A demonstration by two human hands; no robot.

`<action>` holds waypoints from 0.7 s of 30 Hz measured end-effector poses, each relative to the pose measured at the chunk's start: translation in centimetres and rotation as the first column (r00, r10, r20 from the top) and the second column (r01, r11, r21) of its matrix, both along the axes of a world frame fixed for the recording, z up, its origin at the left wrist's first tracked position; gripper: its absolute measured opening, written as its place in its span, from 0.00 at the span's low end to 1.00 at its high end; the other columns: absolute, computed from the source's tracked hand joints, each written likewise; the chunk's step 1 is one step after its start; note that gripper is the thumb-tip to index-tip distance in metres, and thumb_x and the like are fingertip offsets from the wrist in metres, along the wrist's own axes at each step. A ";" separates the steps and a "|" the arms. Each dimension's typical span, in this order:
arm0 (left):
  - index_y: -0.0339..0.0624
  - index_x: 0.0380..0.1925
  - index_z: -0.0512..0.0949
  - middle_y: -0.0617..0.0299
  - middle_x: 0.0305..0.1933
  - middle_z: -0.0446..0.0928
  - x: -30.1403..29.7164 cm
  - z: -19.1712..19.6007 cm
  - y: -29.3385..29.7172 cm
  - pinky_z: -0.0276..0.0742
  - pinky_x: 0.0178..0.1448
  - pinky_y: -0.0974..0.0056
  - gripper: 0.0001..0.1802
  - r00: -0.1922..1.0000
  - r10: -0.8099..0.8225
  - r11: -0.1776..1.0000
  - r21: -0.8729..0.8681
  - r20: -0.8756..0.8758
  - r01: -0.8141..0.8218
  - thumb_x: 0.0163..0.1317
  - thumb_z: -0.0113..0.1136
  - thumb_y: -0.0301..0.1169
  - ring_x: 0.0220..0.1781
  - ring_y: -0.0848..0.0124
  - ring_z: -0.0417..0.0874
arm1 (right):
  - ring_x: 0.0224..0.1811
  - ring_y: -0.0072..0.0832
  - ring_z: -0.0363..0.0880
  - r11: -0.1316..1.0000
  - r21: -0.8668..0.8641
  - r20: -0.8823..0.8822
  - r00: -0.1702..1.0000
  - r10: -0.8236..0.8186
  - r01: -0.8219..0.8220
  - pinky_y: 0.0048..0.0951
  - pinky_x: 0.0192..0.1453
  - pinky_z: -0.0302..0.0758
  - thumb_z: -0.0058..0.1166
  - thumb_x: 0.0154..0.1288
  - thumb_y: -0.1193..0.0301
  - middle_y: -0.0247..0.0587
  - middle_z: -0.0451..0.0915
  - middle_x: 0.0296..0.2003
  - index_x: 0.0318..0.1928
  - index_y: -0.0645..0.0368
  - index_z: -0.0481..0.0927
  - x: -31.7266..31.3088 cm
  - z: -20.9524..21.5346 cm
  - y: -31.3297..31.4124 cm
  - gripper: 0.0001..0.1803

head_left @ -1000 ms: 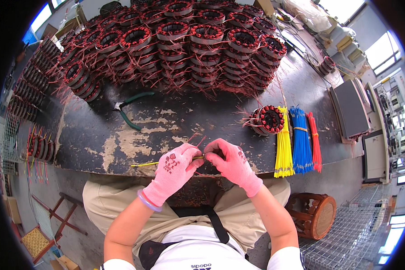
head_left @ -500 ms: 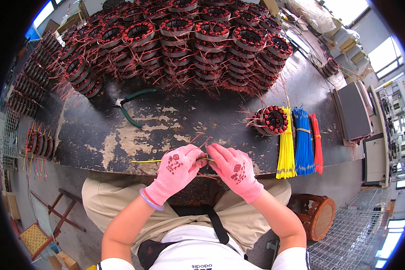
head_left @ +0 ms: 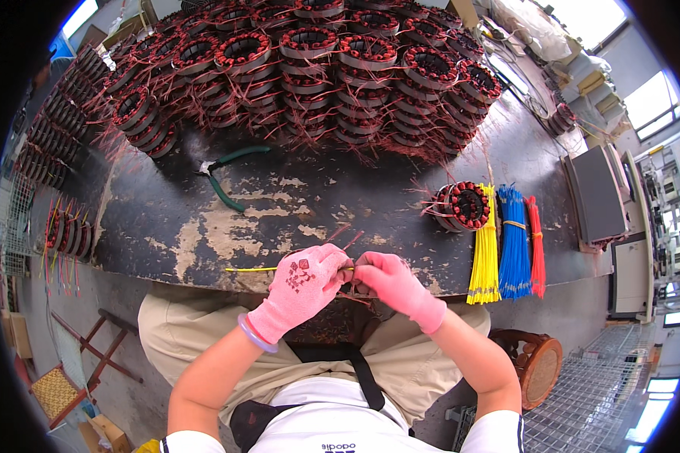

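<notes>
Bench: worn black worktop (head_left: 204,226) with pale scraped patches, running left to right under daylight from windows at far right.
Far left: rows of copper-wound stator rings (head_left: 60,136) standing on edge, more hanging off the left rim.
Far middle: big stacked heap of red-copper motor stator coils (head_left: 310,68) with loose wire ends sticking out.
Left of middle: green-handled pliers (head_left: 227,177) lying flat on the worktop, well apart from the hands.
Left hand: pink knitted glove (head_left: 302,283) — fingers curled shut, pinching a thin yellow sleeve tube (head_left: 253,269) that juts out leftwards along the near bench edge.
Right hand: matching pink glove (head_left: 393,281), fingers closed and touching the left fingertips; what it grips is hidden between the fingers, so I cannot tell.
Lap: dark wound stator (head_left: 332,325) with reddish wires, partly hidden under both hands.
Right: single stator coil (head_left: 465,205) on its side — just beside it bundles of yellow tubes (head_left: 487,249), blue tubes (head_left: 515,245) and red tubes (head_left: 536,245).
Far right: flat grey box (head_left: 597,196) at the bench end.
</notes>
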State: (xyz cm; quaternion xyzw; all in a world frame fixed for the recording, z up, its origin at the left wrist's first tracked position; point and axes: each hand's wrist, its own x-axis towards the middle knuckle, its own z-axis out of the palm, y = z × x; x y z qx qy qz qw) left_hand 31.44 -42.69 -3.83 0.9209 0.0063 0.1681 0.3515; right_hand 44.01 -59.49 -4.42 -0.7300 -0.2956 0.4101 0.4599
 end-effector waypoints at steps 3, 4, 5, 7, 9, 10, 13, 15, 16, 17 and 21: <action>0.43 0.38 0.81 0.61 0.40 0.82 -0.1 0.1 0.2 0.81 0.44 0.56 0.09 1.000 -0.014 1.000 -0.022 -0.001 0.014 0.55 0.65 0.23 0.41 0.57 0.85 | 0.30 0.16 0.74 0.998 -0.049 -0.403 0.913 -0.059 0.043 0.27 0.36 0.74 0.53 0.71 0.69 0.34 0.82 0.31 0.41 0.59 0.82 0.2 1.3 -0.1 0.08; 0.44 0.38 0.81 0.61 0.40 0.82 -0.2 -0.1 0.2 0.82 0.44 0.55 0.11 1.000 -0.011 1.000 -0.017 0.000 0.011 0.55 0.66 0.23 0.41 0.57 0.85 | 0.31 0.18 0.76 0.998 -0.067 -0.227 0.974 -0.012 -0.003 0.28 0.37 0.75 0.54 0.71 0.69 0.35 0.83 0.32 0.42 0.58 0.82 -0.1 2.6 -0.3 0.07; 0.45 0.39 0.81 0.61 0.40 0.82 -0.2 -0.2 0.2 0.82 0.45 0.55 0.12 1.000 -0.009 1.000 -0.012 0.000 0.009 0.54 0.66 0.24 0.41 0.57 0.85 | 0.31 0.20 0.78 0.995 -0.093 -0.044 0.998 0.042 -0.046 0.28 0.37 0.75 0.56 0.70 0.70 0.35 0.83 0.33 0.42 0.57 0.82 -0.4 3.2 -0.4 0.06; 0.43 0.38 0.81 0.60 0.40 0.82 -0.1 0.0 0.0 0.81 0.44 0.56 0.09 1.000 0.003 1.000 -0.022 -0.002 -0.003 0.55 0.67 0.24 0.41 0.56 0.85 | 0.39 0.34 0.83 0.987 0.139 0.657 0.753 -0.032 -0.080 0.34 0.42 0.78 0.60 0.66 0.71 0.39 0.83 0.38 0.43 0.57 0.82 -1.4 2.3 -0.6 0.07; 0.42 0.37 0.81 0.60 0.39 0.82 -0.1 0.0 0.0 0.81 0.44 0.56 0.09 1.000 0.013 0.999 -0.032 -0.007 -0.013 0.56 0.67 0.25 0.41 0.56 0.85 | 0.43 0.41 0.84 0.983 0.106 0.878 0.478 -0.021 -0.152 0.37 0.45 0.79 0.62 0.64 0.71 0.41 0.83 0.40 0.43 0.58 0.82 -1.6 2.5 -0.6 0.09; 0.42 0.37 0.81 0.60 0.39 0.82 -0.1 -0.2 0.0 0.81 0.44 0.56 0.09 1.000 0.018 0.999 -0.037 -0.010 -0.018 0.55 0.68 0.25 0.41 0.56 0.85 | 0.41 0.43 0.83 0.979 0.115 0.886 0.463 -0.024 -0.169 0.38 0.44 0.80 0.61 0.64 0.71 0.41 0.84 0.39 0.43 0.58 0.81 -1.7 2.4 -0.4 0.08; 0.42 0.37 0.81 0.60 0.40 0.82 -0.1 -0.2 0.0 0.81 0.44 0.56 0.09 1.000 0.004 1.000 -0.022 0.000 -0.004 0.55 0.68 0.25 0.41 0.56 0.85 | 0.35 0.39 0.83 0.974 0.218 0.628 0.772 -0.095 -0.057 0.36 0.40 0.79 0.59 0.67 0.70 0.40 0.84 0.35 0.43 0.56 0.81 -1.7 1.4 0.2 0.07; 0.42 0.37 0.82 0.60 0.40 0.82 -0.1 -0.1 0.0 0.81 0.44 0.56 0.09 1.000 -0.013 1.000 -0.012 0.009 0.013 0.55 0.67 0.25 0.41 0.56 0.85 | 0.31 0.22 0.82 0.981 -0.049 -0.334 0.923 -0.192 0.187 0.24 0.38 0.76 0.55 0.72 0.66 0.39 0.84 0.30 0.40 0.59 0.81 -0.5 1.0 0.6 0.10; 0.43 0.37 0.82 0.60 0.40 0.82 -0.1 0.0 0.0 0.81 0.44 0.56 0.09 1.000 -0.020 1.000 -0.013 0.011 0.020 0.55 0.67 0.25 0.41 0.56 0.85 | 0.32 0.21 0.82 0.982 -0.063 -0.378 0.907 -0.187 0.177 0.23 0.39 0.77 0.57 0.71 0.65 0.39 0.84 0.30 0.41 0.59 0.81 -0.2 0.7 0.3 0.10; 0.43 0.37 0.82 0.60 0.40 0.82 0.0 0.1 0.0 0.81 0.43 0.56 0.09 1.000 -0.027 1.000 -0.015 0.013 0.027 0.56 0.67 0.25 0.41 0.56 0.85 | 0.32 0.20 0.83 0.983 -0.077 -0.421 0.888 -0.183 0.166 0.22 0.39 0.77 0.58 0.70 0.65 0.39 0.84 0.30 0.41 0.60 0.81 0.0 0.5 0.1 0.10; 0.42 0.37 0.82 0.60 0.40 0.83 -0.2 0.2 0.0 0.81 0.43 0.56 0.08 1.000 -0.002 0.999 -0.040 -0.009 0.002 0.56 0.66 0.25 0.41 0.56 0.85 | 0.37 0.26 0.84 0.991 0.038 0.525 0.842 -0.127 0.127 0.29 0.42 0.80 0.65 0.65 0.64 0.37 0.85 0.38 0.46 0.55 0.81 -1.9 2.8 -0.8 0.13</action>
